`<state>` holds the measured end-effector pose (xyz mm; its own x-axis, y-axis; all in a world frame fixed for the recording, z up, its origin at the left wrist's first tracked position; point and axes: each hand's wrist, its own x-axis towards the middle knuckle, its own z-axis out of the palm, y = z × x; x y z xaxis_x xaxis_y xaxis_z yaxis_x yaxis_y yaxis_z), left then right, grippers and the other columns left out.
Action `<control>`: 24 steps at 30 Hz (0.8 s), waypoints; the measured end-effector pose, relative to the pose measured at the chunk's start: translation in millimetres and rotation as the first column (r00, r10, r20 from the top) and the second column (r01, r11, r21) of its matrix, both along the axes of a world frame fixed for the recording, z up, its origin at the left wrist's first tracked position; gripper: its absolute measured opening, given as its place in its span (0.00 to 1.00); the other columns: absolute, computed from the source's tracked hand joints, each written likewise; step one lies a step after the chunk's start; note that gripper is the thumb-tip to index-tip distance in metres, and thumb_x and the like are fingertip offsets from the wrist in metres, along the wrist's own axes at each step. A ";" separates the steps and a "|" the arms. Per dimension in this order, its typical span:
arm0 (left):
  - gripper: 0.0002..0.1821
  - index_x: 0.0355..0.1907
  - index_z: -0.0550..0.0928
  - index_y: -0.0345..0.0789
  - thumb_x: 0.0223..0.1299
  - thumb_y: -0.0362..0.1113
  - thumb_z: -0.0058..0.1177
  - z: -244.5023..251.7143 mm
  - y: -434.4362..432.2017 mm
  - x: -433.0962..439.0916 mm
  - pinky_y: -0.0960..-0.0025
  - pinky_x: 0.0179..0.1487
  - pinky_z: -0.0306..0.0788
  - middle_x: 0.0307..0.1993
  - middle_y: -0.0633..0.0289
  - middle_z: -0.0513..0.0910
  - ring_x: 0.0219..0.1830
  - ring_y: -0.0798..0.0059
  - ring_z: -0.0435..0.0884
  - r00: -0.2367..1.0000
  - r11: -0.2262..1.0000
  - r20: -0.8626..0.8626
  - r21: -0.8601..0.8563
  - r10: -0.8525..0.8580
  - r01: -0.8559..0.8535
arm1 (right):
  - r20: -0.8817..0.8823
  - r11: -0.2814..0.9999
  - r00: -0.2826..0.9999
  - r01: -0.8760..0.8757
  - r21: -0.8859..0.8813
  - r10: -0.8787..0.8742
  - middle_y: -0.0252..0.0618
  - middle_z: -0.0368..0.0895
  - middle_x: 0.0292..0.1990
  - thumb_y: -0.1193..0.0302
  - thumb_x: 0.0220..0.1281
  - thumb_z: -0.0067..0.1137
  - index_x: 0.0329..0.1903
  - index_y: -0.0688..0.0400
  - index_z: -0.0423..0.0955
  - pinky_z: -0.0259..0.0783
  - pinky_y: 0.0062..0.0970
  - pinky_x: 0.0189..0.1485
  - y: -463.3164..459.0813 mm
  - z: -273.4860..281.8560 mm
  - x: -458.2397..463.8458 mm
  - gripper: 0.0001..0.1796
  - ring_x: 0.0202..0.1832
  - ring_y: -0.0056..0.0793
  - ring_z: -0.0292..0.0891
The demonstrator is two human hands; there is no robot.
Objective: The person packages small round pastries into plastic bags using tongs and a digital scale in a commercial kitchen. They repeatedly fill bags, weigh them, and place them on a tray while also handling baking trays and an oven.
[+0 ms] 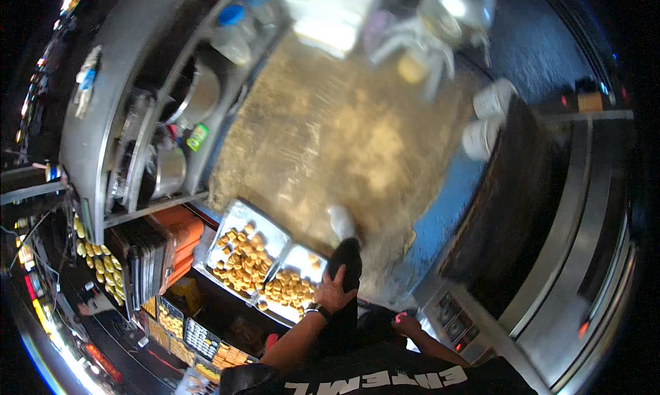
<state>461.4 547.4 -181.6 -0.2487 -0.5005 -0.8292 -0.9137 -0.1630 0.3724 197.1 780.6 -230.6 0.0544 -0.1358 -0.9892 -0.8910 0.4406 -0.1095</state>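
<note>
My left hand (336, 289), with a dark watch at the wrist, is held with its fingers spread over my dark trouser leg, beside the right end of a metal tray of small golden-brown baked pieces (291, 286). Nothing shows in its fingers. A second metal tray (281, 237) with more of these pieces lies against it on the left. My right hand (406, 324) hangs low by my other side, close to something small and pink; whether it grips this is unclear.
Metal shelving (154, 111) with pots stands at the left, near stacked orange crates (183, 235). Display trays (201, 338) of food sit at the lower left. White buckets (479, 137) and a metal counter (551, 230) are on the right. A mixer-like machine (454, 13) stands at the top.
</note>
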 end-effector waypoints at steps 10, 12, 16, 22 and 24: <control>0.29 0.60 0.80 0.38 0.68 0.58 0.50 86.9 -209.4 47.4 0.54 0.56 0.77 0.44 0.44 0.86 0.50 0.50 0.85 0.954 0.964 -0.143 0.008 0.263 -0.265 | 0.062 0.703 0.919 0.341 -0.624 -0.390 0.51 0.84 0.46 0.61 0.68 0.62 0.57 0.62 0.77 0.75 0.41 0.53 -434.9 165.5 -86.2 0.22 0.48 0.47 0.82; 0.25 0.57 0.83 0.37 0.68 0.53 0.54 129.6 -278.4 63.9 0.56 0.52 0.79 0.43 0.43 0.87 0.47 0.52 0.87 0.865 0.856 -0.230 -0.173 0.446 -0.488 | 0.069 0.749 0.943 0.301 -0.590 -0.325 0.49 0.84 0.44 0.60 0.67 0.62 0.53 0.62 0.78 0.75 0.42 0.52 -496.8 178.0 -91.7 0.21 0.46 0.48 0.82; 0.21 0.54 0.83 0.33 0.68 0.47 0.58 205.0 -422.4 110.9 0.61 0.48 0.80 0.45 0.44 0.87 0.46 0.57 0.88 0.546 0.430 -0.372 -0.353 0.751 -0.831 | 0.140 0.805 0.989 0.116 -0.582 -0.042 0.48 0.86 0.43 0.60 0.64 0.64 0.51 0.61 0.80 0.76 0.42 0.51 -656.0 192.9 -96.1 0.20 0.47 0.45 0.83; 0.22 0.49 0.85 0.28 0.70 0.48 0.55 257.2 -596.7 246.1 0.59 0.54 0.77 0.43 0.47 0.88 0.50 0.51 0.86 0.276 -0.097 -0.514 -0.586 0.812 -0.805 | 0.145 0.508 0.977 0.048 -0.860 0.154 0.47 0.87 0.41 0.60 0.65 0.64 0.50 0.62 0.78 0.77 0.42 0.49 -879.9 238.8 -69.3 0.19 0.46 0.47 0.83; 0.25 0.52 0.83 0.27 0.71 0.50 0.51 263.3 -649.0 299.5 0.57 0.56 0.75 0.45 0.43 0.86 0.51 0.50 0.84 0.212 -0.250 -0.617 -0.575 0.758 -0.779 | 0.167 0.554 0.973 0.051 -0.831 0.161 0.47 0.87 0.42 0.59 0.63 0.65 0.50 0.61 0.79 0.76 0.42 0.50 -936.2 243.7 -49.2 0.20 0.48 0.47 0.83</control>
